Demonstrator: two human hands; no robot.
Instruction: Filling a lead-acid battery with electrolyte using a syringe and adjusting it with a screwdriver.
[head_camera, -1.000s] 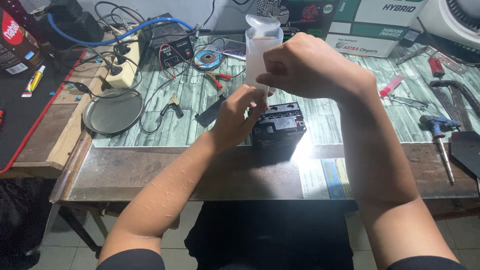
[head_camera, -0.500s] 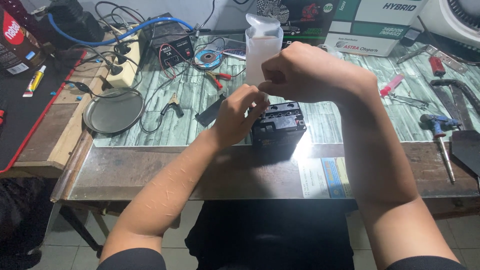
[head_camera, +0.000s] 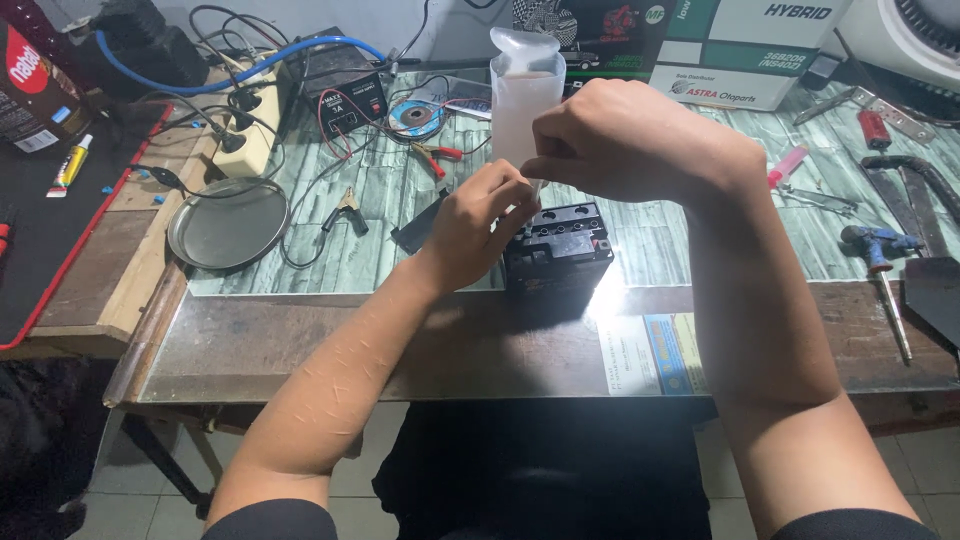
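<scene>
My right hand (head_camera: 640, 140) has edged leftward since a moment ago, fingers wrapped around the tall translucent white plastic bottle (head_camera: 523, 95) upended over the small black box-shaped battery (head_camera: 560, 245) on the green wood-patterned tabletop (head_camera: 700, 245). My left hand (head_camera: 480, 220) pinches at the bottle's low end, touching the battery's top. Round grey metal tray (head_camera: 228, 222) sits well left.

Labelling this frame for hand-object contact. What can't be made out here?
Head view only:
- Lower end of the translucent white bottle: hidden behind the right hand.
- Where bottle meets black battery: covered by the left hand and its fingers.
- Battery's top openings: too small and dark, partly blocked by both hands.
- Battery's front face: washed out by glare on the table.
- Screwdriver: tip too thin to tell.
</scene>
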